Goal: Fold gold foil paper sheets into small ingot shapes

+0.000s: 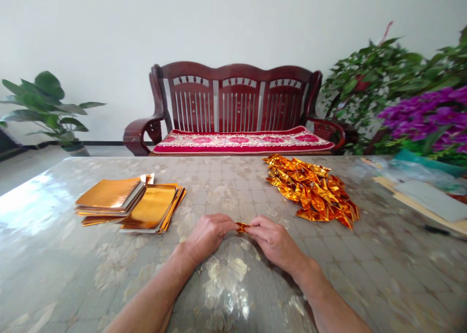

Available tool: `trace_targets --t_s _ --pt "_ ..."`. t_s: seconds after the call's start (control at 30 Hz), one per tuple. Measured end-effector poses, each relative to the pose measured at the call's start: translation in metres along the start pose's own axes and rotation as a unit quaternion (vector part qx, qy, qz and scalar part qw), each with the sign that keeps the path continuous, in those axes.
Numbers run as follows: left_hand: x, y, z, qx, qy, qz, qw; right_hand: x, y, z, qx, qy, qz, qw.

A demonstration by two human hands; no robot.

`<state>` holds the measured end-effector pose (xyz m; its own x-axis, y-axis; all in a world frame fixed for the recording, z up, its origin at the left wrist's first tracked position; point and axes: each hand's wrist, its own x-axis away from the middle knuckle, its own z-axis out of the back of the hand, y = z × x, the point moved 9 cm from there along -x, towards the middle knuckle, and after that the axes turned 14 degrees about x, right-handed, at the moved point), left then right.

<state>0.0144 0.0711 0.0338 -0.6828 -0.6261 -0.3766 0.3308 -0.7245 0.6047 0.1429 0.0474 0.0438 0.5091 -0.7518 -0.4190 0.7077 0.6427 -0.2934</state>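
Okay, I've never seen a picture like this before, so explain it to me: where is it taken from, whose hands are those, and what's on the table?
There is no machine here, just a person working with bare hands. The single picture comes from a camera worn on that person's head, looking forward and down, so you see roughly what they see. The left hand and right hand meet at a small shiny orange-gold piece, pinched between their fingertips. On the patterned table, flat gold sheets lie stacked to the left, and a heap of folded shiny pieces lies to the right. Beyond the table stands a dark red wooden bench.
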Motion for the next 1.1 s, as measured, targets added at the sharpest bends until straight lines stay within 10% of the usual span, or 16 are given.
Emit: trace_targets --t_s 1.1 --pt "0.0 -0.006 -0.01 0.042 0.043 0.017 0.998 0.001 0.011 -0.004 -0.033 0.036 -0.018 0.999"
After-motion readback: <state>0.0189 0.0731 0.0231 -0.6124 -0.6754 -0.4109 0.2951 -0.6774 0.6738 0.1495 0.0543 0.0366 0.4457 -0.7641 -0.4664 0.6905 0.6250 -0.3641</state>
